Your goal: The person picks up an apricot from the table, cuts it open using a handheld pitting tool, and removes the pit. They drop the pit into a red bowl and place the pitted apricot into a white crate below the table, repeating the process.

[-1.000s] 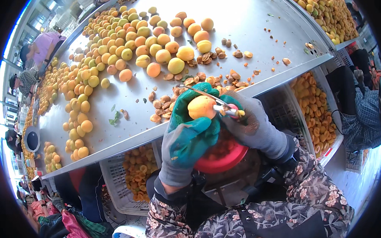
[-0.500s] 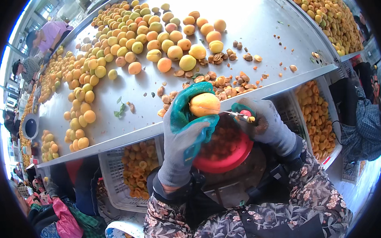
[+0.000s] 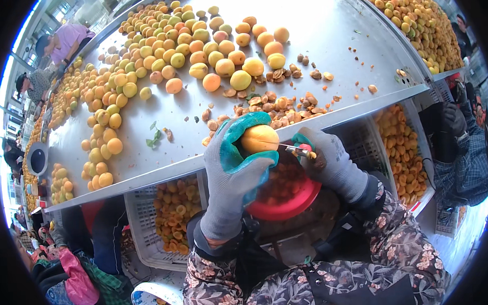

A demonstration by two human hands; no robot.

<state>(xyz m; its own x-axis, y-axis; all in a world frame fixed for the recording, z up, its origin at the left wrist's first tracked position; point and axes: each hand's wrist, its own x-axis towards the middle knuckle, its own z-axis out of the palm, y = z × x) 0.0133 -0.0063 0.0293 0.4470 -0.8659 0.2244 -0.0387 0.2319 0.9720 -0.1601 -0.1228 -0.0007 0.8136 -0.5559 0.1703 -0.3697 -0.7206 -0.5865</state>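
My left hand [image 3: 231,163], in a grey glove with green coating, is closed around a yellow-orange apricot [image 3: 260,139], fingers above and thumb below it. A small knife [image 3: 296,150] with a thin blade and a reddish handle is in my right hand [image 3: 333,160], gloved the same way. Its blade reaches left to the apricot's right side; whether the tip is inside the fruit I cannot tell. Below both hands stands a red basin [image 3: 294,204] with reddish-orange contents. Beyond my hands, apricot pits [image 3: 285,114] lie scattered near the edge of the metal table [image 3: 332,52].
Many whole apricots [image 3: 170,53] spread over the table's far left. White crates [image 3: 142,231] with apricot halves stand below the table edge at left and right. A bigger apricot heap [image 3: 417,23] fills the far right. Several people [image 3: 71,40] are along the left side.
Both hands, with the apricot and the knife, have shifted slightly left and down. A groove line on the apricot now shows higher on its face.
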